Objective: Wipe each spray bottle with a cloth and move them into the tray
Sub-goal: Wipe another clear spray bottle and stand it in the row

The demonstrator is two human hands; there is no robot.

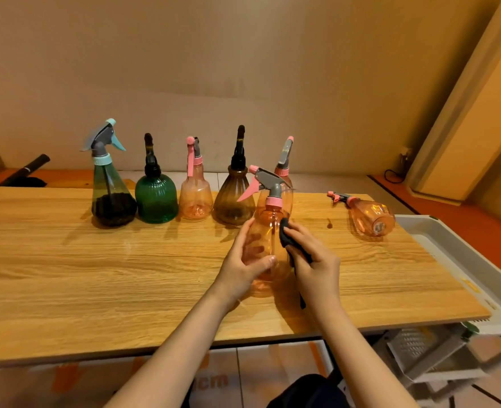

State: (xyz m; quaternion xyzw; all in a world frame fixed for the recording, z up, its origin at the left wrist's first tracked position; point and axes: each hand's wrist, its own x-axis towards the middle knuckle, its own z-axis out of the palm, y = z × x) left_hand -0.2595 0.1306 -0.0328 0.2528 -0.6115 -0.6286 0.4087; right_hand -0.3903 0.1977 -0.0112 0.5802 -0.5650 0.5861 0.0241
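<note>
My left hand (242, 262) grips the body of a clear orange spray bottle (268, 231) with a pink and grey trigger head, held upright above the wooden table (96, 275). My right hand (311, 257) pinches a dark cloth (286, 235) against the bottle's right side. Behind stand a row of bottles: a dark teal one with a blue head (109, 192), a green ribbed one (156, 198), a small pink one (195, 192), a brown one (234, 198) and another orange one (284, 163), partly hidden. One orange bottle (370, 216) lies on its side near the white tray (437, 231).
The tray sits off the table's right edge, over a grey rack (420, 354). A dark rolled object (28, 172) lies at the back left. A cable and socket (399, 166) are at the right wall. A dark seat or bag (308, 390) is below me.
</note>
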